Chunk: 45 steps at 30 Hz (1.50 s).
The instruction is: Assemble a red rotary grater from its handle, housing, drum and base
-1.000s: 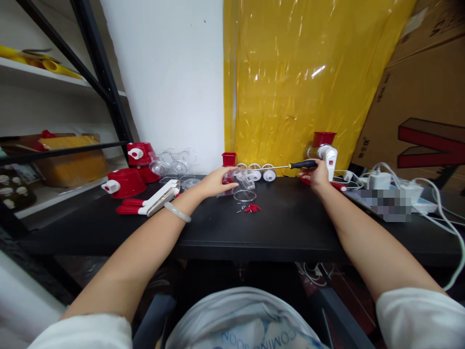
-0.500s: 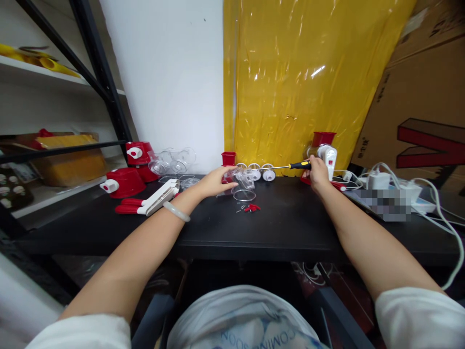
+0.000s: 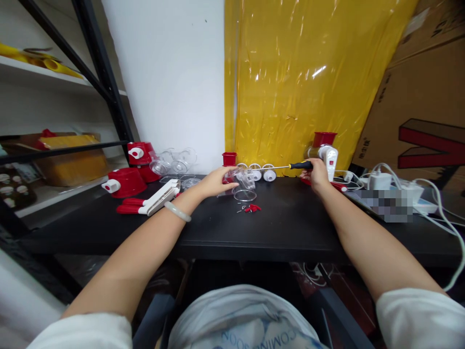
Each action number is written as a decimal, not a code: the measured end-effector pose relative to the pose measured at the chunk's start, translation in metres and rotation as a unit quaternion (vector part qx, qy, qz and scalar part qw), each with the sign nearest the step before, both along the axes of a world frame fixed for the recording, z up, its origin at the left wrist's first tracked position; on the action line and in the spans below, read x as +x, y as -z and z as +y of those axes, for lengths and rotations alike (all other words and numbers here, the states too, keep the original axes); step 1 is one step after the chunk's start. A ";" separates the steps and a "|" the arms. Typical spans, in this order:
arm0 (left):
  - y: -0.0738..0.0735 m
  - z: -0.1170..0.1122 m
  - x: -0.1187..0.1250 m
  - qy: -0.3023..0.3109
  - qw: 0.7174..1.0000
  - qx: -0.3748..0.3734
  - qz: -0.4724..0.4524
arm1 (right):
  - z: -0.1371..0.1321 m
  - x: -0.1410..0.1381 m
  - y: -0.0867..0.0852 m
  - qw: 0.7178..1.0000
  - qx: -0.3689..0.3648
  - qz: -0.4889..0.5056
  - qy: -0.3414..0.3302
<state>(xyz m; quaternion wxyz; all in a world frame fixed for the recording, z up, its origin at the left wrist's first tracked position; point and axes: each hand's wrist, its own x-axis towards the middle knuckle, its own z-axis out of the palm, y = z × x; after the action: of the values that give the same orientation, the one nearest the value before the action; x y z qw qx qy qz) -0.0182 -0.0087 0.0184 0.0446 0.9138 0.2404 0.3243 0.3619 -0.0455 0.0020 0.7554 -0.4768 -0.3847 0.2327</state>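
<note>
My left hand [image 3: 220, 181] is closed around a clear plastic part [image 3: 247, 179] with a round rim at its lower end, held at the middle of the black table. In my right hand [image 3: 317, 173] is a screwdriver [image 3: 300, 166] with a black and yellow handle. Its long shaft points left, and the tip meets the upper side of the clear part. Whether it sits in a screw is too small to tell. Below the clear part lie small red pieces [image 3: 253, 208] and a few tiny metal bits [image 3: 241, 208].
Red housings [image 3: 127, 183], clear cups [image 3: 173, 161] and red-and-white handles [image 3: 160, 198] stand at the left. White round parts [image 3: 269, 175] line the back by a red cup [image 3: 229, 158]. A red-and-white machine [image 3: 330, 157], white cables [image 3: 441, 203] and chargers [image 3: 379, 180] are at the right.
The view has shifted very slightly. The screwdriver stays against the clear part, while the fingers of my right hand have changed position a little around its handle.
</note>
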 end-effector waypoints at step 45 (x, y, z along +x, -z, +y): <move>-0.001 -0.001 0.001 -0.004 1.000 0.002 0.004 | -0.003 0.002 -0.002 0.996 -0.056 -0.033 0.058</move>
<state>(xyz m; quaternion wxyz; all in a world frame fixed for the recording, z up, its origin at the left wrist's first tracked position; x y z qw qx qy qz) -0.0173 -0.0097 0.0191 0.0402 0.9143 0.2437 0.3209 0.3637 -0.0488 0.0037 0.7264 -0.5473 -0.3676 0.1939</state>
